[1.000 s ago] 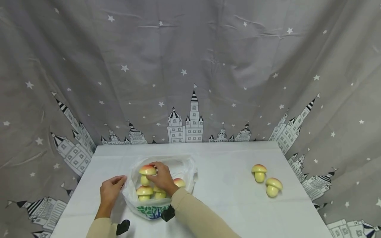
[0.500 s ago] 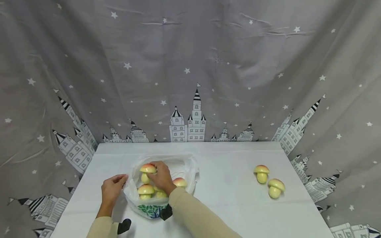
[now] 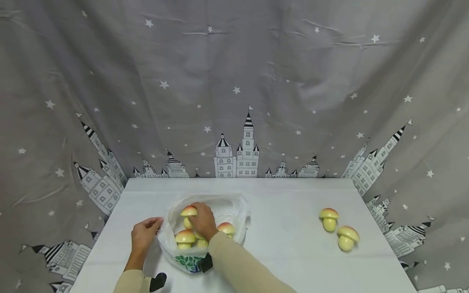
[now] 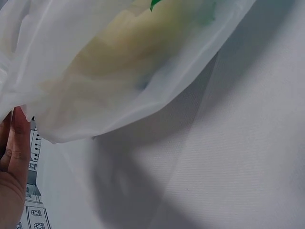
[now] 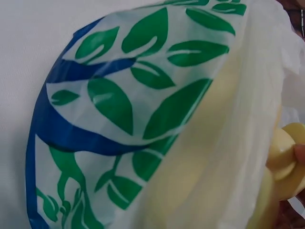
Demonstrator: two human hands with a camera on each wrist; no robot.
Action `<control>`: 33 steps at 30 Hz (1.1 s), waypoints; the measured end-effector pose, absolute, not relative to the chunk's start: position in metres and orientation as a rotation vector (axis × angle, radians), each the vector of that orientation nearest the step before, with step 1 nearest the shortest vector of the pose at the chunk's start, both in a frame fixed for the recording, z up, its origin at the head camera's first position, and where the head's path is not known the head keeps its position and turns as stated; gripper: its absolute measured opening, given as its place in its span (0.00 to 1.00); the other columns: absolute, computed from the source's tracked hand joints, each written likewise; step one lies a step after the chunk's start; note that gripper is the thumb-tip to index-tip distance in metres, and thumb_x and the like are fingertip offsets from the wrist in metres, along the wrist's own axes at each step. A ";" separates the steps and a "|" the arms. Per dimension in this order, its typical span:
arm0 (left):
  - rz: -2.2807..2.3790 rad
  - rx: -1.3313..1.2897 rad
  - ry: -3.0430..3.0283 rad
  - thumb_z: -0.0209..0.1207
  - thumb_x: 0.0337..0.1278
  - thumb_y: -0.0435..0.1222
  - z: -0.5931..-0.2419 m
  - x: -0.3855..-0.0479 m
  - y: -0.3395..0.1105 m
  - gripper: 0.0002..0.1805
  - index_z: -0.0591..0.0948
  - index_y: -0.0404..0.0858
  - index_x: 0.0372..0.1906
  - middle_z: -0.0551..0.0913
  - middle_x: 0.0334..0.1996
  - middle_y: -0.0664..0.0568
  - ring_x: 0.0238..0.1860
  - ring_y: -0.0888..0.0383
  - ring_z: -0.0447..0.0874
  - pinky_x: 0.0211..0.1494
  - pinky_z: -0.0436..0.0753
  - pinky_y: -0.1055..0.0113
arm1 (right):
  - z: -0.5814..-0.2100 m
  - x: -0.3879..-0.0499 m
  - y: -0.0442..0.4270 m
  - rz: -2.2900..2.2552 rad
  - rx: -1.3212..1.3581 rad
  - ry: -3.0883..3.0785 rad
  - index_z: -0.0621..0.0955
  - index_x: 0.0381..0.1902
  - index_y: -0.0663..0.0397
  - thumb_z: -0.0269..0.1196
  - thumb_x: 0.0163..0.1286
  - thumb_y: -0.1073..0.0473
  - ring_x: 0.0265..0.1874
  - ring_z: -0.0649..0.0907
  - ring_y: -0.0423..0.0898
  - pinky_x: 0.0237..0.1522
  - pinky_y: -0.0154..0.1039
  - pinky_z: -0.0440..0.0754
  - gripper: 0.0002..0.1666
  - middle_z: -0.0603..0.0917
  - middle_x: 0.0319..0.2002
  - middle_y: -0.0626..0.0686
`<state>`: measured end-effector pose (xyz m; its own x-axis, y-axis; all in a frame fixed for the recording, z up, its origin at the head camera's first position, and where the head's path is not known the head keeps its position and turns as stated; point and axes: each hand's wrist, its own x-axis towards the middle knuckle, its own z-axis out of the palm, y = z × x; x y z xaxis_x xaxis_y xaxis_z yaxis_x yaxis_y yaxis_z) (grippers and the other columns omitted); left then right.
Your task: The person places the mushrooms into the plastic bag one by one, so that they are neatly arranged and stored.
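A white plastic bag (image 3: 239,209) with a green leaf and blue branch print stands with its mouth spread. My left hand (image 3: 144,234) pinches the bag's rim at its left side. Inside the mouth, my right hand (image 3: 204,221) grips a toy mushroom (image 3: 187,211) by its side, yellow with a reddish cap top. Below it in the bag sit a front-left mushroom (image 3: 185,237), a partly covered mushroom (image 3: 201,242) and a right-hand mushroom (image 3: 226,228). In the right wrist view, the printed bag wall (image 5: 109,105) hides most of the contents; fingertips touch a yellow mushroom (image 5: 281,152) at the right edge.
Two more yellow mushrooms lie on the right of the white table (image 3: 286,244): a farther mushroom (image 3: 329,217) and a nearer mushroom (image 3: 347,238). A grey curtain (image 3: 234,65) with stars and castles surrounds the table's back and sides.
The head view has shifted slightly, so everything sits a little farther right in it. Both hands keep their holds on the bag and mushroom; the right hand covers slightly more of the mushroom's cap.
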<state>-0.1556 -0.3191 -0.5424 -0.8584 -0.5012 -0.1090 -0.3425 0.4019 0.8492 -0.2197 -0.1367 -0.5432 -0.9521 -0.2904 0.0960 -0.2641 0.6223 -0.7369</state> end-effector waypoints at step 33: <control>-1.303 0.788 -2.502 0.58 0.62 0.54 -0.621 -0.181 -0.349 0.24 0.84 0.38 0.47 0.85 0.44 0.45 0.41 0.55 0.81 0.34 0.77 0.75 | -0.520 -0.234 -0.107 -1.257 -0.659 2.579 0.78 0.57 0.56 0.69 0.59 0.56 0.57 0.76 0.55 0.57 0.42 0.74 0.27 0.77 0.57 0.56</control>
